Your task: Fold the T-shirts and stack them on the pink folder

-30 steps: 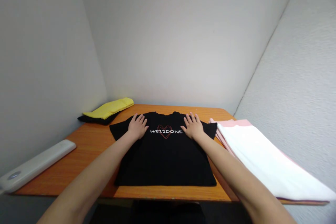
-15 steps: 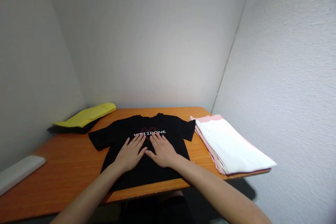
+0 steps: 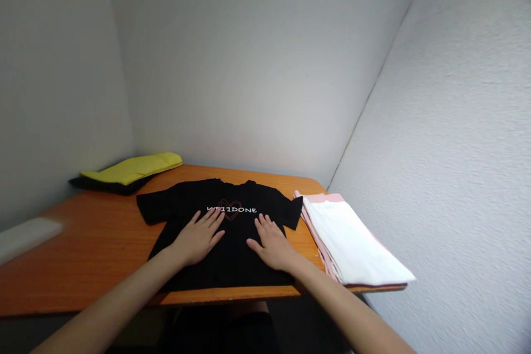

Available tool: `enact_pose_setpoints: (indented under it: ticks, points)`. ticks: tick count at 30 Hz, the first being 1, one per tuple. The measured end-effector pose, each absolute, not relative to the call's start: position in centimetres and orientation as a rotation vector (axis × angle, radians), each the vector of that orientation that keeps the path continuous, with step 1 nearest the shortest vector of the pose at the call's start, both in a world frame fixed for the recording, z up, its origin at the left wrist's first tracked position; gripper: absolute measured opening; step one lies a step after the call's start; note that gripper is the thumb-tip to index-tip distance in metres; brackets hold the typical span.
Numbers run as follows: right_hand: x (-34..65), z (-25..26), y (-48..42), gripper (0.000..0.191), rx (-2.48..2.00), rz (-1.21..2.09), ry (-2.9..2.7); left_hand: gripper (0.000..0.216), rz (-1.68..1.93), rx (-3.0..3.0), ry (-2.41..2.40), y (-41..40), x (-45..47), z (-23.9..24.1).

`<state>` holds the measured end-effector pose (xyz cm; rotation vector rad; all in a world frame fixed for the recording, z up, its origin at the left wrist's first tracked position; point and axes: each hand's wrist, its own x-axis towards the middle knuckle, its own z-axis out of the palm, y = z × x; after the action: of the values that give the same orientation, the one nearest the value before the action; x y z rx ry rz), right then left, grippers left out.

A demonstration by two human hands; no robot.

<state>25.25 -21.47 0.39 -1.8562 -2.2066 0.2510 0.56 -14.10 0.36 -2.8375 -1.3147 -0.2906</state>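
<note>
A black T-shirt [image 3: 236, 254] lies spread face up on the table, collar away from me and both sleeves out to the sides. Across its chest run white lettering and a red heart outline [image 3: 231, 209]. My left hand [image 3: 199, 237] rests flat on the shirt's left part, fingertips over the start of the lettering. On the right part lies my right hand [image 3: 271, 243], also flat with fingers stretched, just below the end of the print. Neither hand grips the cloth.
Folded white and pink cloths [image 3: 357, 243] are stacked at the table's right edge, close to the right sleeve. A yellow folded cloth [image 3: 136, 168] lies on a black one [image 3: 112, 185] at the back left. A white object [image 3: 29, 237] sits on the orange wooden table [image 3: 95, 249].
My hands, side by side before with thumbs almost touching, have slid apart over the shirt, left hand leftward and right hand rightward. The head view has tilted slightly.
</note>
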Motion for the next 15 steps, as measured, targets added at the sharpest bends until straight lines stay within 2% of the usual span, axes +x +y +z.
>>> enact_pose_setpoints:
  ticks: [2,4,7,9,10,13,15]
  points:
    - [26.0,1.5,-19.8,0.077,-1.872,0.239,-2.145,0.051,-0.384,-2.819,-1.244,-16.2,1.9,1.4]
    - [27.4,3.1,-17.4,0.071,-1.922,0.086,-2.043,0.049,-0.534,-2.858,-1.160,-19.3,4.3,2.2]
    - [29.9,5.2,-13.2,0.063,-2.079,-0.091,-1.891,0.056,-0.740,-2.983,-1.005,-24.0,9.8,1.3]
    - [31.2,5.7,-10.8,0.060,-2.183,-0.090,-1.831,0.066,-0.829,-2.953,-0.968,-25.8,13.9,-1.4]
    - [31.8,5.6,-9.7,0.057,-2.213,-0.077,-1.823,0.063,-0.849,-2.902,-1.002,-26.2,15.8,-3.2]
    - [33.1,4.4,-7.4,0.048,-2.262,-0.028,-1.834,0.029,-0.993,-2.565,-1.144,-25.8,19.9,-8.8]
    - [33.7,3.3,-6.4,0.043,-2.283,0.004,-1.835,0.025,-1.144,-2.319,-1.111,-25.2,21.3,-11.5]
